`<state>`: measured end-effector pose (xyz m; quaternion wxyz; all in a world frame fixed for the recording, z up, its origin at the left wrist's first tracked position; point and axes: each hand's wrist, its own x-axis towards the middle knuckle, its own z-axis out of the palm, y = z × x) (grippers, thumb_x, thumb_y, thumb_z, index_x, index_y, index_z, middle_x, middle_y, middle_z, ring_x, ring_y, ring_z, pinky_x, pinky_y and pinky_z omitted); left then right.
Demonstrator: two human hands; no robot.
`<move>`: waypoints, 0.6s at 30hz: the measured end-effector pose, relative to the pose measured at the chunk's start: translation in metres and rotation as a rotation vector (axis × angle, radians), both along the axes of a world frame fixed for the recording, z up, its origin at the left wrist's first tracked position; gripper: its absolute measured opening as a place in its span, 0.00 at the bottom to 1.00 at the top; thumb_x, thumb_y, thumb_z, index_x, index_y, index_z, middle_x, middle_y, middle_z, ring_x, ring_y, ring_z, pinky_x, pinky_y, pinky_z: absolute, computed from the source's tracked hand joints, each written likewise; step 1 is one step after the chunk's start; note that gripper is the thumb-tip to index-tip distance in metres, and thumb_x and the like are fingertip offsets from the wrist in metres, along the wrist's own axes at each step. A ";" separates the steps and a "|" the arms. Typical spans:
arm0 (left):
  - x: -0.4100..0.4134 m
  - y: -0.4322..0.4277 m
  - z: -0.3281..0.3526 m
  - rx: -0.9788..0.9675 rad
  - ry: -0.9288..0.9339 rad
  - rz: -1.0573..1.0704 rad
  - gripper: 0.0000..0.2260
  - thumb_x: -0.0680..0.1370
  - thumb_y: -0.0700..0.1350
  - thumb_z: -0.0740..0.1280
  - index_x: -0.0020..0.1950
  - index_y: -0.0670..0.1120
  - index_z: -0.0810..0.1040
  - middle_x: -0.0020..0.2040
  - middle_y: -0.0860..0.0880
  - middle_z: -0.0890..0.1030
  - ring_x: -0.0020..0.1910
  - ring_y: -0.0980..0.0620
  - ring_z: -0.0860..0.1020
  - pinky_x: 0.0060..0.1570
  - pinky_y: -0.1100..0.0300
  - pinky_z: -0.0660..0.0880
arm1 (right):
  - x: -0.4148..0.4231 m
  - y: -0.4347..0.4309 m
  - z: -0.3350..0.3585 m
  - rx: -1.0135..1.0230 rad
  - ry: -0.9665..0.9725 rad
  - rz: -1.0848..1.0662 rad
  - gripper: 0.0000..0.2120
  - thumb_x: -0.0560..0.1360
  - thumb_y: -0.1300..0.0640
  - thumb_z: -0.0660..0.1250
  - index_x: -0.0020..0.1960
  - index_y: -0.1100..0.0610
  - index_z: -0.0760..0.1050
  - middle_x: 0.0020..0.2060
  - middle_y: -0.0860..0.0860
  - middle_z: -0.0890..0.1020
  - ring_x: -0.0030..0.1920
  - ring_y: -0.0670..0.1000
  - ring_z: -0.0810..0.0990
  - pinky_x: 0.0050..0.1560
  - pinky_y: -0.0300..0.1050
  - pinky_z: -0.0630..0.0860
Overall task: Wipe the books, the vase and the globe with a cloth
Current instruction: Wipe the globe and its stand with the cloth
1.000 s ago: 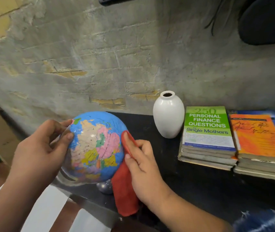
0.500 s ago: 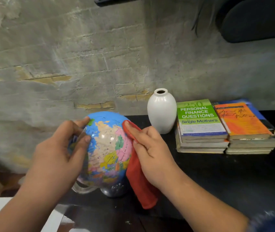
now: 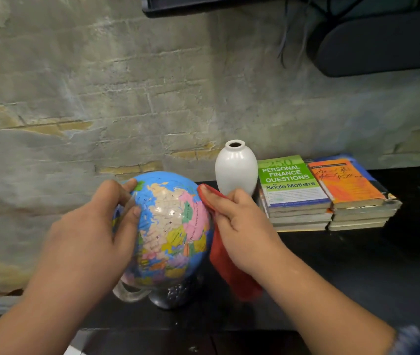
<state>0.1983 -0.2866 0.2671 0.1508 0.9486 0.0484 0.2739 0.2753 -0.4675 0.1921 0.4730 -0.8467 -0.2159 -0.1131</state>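
Currently the globe (image 3: pixel 170 226) stands on its base at the near left of the dark table (image 3: pixel 357 278). Left hand (image 3: pixel 86 247) curls round its left side, steadying it. Right hand (image 3: pixel 239 226) grips the red cloth (image 3: pixel 229 272) and presses it to the globe's right flank, with the tail hanging below the palm. Step: globe wiping, probably. Next move likely needs the ball turned and the cloth dragged over unwiped faces. Vase (image 3: pixel 235 170) sits just behind to the right, books (image 3: pixel 319 201) stacked right of it. Can't tell if either's been wiped.

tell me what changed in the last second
The right hand slid the red cloth slightly up the right side of the globe, still holding it. The left hand keeps holding the globe's left side; the vase and books have not moved.
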 end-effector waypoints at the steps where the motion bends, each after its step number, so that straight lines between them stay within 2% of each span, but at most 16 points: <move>1: 0.000 0.000 0.001 0.007 0.014 -0.006 0.06 0.76 0.50 0.64 0.45 0.52 0.67 0.59 0.58 0.81 0.46 0.39 0.82 0.40 0.48 0.76 | -0.001 0.000 0.004 -0.027 0.023 -0.020 0.18 0.80 0.44 0.54 0.68 0.29 0.63 0.46 0.38 0.67 0.48 0.47 0.75 0.57 0.50 0.74; 3: 0.000 0.000 0.002 0.029 0.030 -0.018 0.07 0.76 0.49 0.65 0.44 0.52 0.66 0.60 0.58 0.80 0.44 0.39 0.82 0.37 0.51 0.73 | -0.009 0.003 0.018 -0.122 -0.002 -0.020 0.22 0.78 0.35 0.48 0.69 0.36 0.66 0.46 0.39 0.67 0.46 0.47 0.75 0.53 0.48 0.74; 4: -0.001 -0.001 0.002 0.042 0.035 -0.019 0.08 0.76 0.49 0.65 0.44 0.53 0.65 0.58 0.55 0.82 0.43 0.39 0.81 0.35 0.52 0.71 | -0.016 0.005 0.027 -0.203 -0.048 0.015 0.24 0.78 0.33 0.47 0.70 0.36 0.66 0.46 0.41 0.67 0.45 0.49 0.75 0.50 0.48 0.73; 6: -0.001 -0.002 0.002 0.065 0.034 -0.024 0.10 0.75 0.48 0.67 0.43 0.55 0.65 0.49 0.48 0.85 0.39 0.38 0.81 0.31 0.54 0.66 | -0.030 0.012 0.046 -0.402 -0.188 0.123 0.20 0.81 0.42 0.52 0.73 0.32 0.60 0.48 0.44 0.64 0.47 0.53 0.73 0.46 0.49 0.72; 7: -0.002 -0.003 0.002 0.073 0.032 -0.026 0.11 0.75 0.47 0.68 0.43 0.55 0.64 0.44 0.46 0.85 0.37 0.38 0.81 0.30 0.55 0.63 | -0.034 0.014 0.053 -0.465 -0.234 0.166 0.22 0.82 0.46 0.53 0.73 0.30 0.57 0.49 0.44 0.62 0.47 0.54 0.72 0.45 0.48 0.71; 9: -0.004 -0.005 0.003 0.064 0.035 -0.017 0.12 0.75 0.48 0.68 0.44 0.56 0.64 0.40 0.45 0.84 0.37 0.38 0.81 0.29 0.56 0.60 | -0.033 0.012 0.059 -0.497 -0.217 0.165 0.22 0.82 0.47 0.53 0.72 0.27 0.56 0.48 0.44 0.62 0.47 0.53 0.72 0.44 0.46 0.69; 12: -0.004 -0.005 0.003 0.053 0.074 0.007 0.07 0.76 0.50 0.65 0.47 0.55 0.66 0.48 0.51 0.85 0.42 0.40 0.81 0.33 0.55 0.60 | -0.020 0.005 0.061 -0.445 -0.106 0.039 0.20 0.82 0.45 0.54 0.71 0.27 0.58 0.48 0.45 0.63 0.46 0.51 0.70 0.45 0.45 0.69; 14: -0.004 -0.006 0.002 0.063 0.076 0.014 0.05 0.77 0.51 0.64 0.49 0.53 0.70 0.48 0.50 0.85 0.42 0.40 0.81 0.33 0.55 0.59 | -0.021 0.005 0.063 -0.533 -0.168 0.016 0.21 0.82 0.46 0.54 0.72 0.30 0.57 0.48 0.45 0.62 0.45 0.52 0.69 0.44 0.46 0.69; 16: -0.004 -0.008 0.003 0.081 0.078 0.011 0.05 0.76 0.51 0.64 0.48 0.52 0.70 0.44 0.47 0.85 0.39 0.39 0.81 0.31 0.55 0.59 | -0.030 0.010 0.069 -0.577 -0.213 0.102 0.22 0.83 0.48 0.54 0.73 0.30 0.55 0.48 0.46 0.63 0.44 0.53 0.70 0.42 0.47 0.68; 18: -0.003 -0.009 0.003 0.094 0.075 0.008 0.06 0.75 0.50 0.65 0.49 0.50 0.72 0.43 0.46 0.85 0.37 0.39 0.81 0.30 0.56 0.59 | -0.035 0.014 0.068 -0.555 -0.202 0.188 0.22 0.83 0.47 0.53 0.72 0.28 0.56 0.48 0.46 0.64 0.46 0.54 0.73 0.45 0.48 0.72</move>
